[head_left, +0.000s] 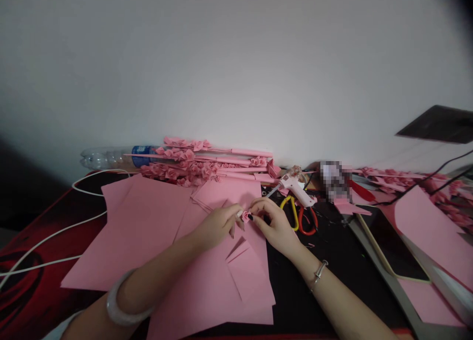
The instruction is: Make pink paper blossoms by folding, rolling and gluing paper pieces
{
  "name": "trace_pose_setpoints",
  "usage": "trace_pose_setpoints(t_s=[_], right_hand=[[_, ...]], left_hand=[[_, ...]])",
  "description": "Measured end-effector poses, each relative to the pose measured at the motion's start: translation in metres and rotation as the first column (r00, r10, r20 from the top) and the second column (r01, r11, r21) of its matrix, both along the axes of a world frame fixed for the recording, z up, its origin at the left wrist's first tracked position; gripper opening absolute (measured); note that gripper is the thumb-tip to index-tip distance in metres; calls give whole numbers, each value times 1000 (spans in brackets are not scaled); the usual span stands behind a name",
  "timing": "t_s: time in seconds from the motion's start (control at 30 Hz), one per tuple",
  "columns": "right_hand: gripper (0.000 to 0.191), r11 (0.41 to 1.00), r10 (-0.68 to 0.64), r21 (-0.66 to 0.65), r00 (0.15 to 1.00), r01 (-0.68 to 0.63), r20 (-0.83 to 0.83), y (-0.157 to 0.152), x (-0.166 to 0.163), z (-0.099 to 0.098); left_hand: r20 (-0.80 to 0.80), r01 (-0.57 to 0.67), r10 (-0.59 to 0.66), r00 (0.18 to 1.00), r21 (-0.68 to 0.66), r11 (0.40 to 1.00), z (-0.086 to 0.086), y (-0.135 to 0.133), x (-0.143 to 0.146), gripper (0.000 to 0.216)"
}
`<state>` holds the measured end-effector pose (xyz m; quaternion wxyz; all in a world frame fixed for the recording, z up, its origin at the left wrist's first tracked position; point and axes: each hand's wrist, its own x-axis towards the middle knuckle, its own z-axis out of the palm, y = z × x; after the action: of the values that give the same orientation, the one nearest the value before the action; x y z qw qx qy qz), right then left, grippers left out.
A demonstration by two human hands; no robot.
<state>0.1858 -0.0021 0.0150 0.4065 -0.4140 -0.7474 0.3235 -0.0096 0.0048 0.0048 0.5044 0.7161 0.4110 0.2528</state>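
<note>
My left hand (218, 225) and my right hand (273, 224) meet over the pink paper sheets (155, 231). Between their fingertips they pinch a small pink paper rose (246, 216). Both hands have fingers curled closed on it. A pale bangle (120, 305) sits on my left wrist, a thin silver bracelet (320, 271) on my right.
A white glue gun (297, 186) lies just beyond my right hand, with yellow and red scissors (301, 217) beside it. Pink flower stems (207, 165) and a plastic bottle (118, 157) lie along the wall. White cables (55, 231) run at left; more pink paper (428, 221) at right.
</note>
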Motion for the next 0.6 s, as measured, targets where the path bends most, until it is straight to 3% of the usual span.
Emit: trace_pose_setpoints(t_s=[0.6], right_hand=[[16, 1000, -6, 4, 1000, 6, 11, 0, 0, -1]], left_hand=[[-3, 0, 0, 1000, 15, 1000, -1, 0, -1, 19]])
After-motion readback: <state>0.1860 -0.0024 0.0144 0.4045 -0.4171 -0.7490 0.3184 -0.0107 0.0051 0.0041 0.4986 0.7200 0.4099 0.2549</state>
